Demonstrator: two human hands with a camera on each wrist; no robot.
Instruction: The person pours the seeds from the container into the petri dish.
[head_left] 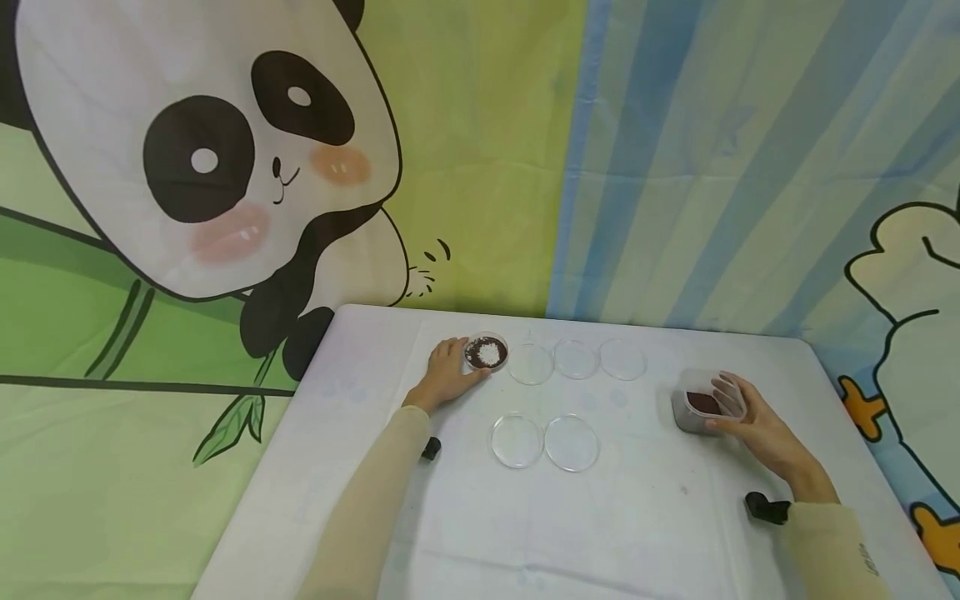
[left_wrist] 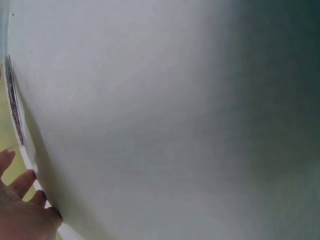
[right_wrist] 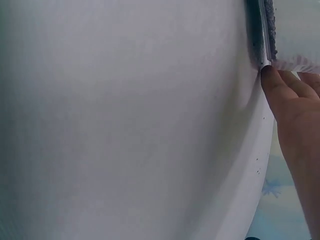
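A round petri dish (head_left: pixel 487 352) holding dark brown granules with a white patch in the middle stands toward the back of the table. My left hand (head_left: pixel 447 372) holds it from the left, the thumb along its near side and the fingers around its far left. In the left wrist view, the left hand's fingers (left_wrist: pixel 27 182) lie low against the white surface beside the dish. At the right, my right hand (head_left: pixel 757 425) grips a clear plastic tub (head_left: pixel 693 417), thumb at the near side and fingers at the far side. Dark brown granules (head_left: pixel 703 403) are inside it.
Three clear round dishes (head_left: pixel 576 360) extend in a row rightward from the filled dish. Closer to me, two more clear round pieces (head_left: pixel 517 440) lie side by side. A printed panda curtain (head_left: pixel 480 167) hangs behind the white table (head_left: pixel 600 533).
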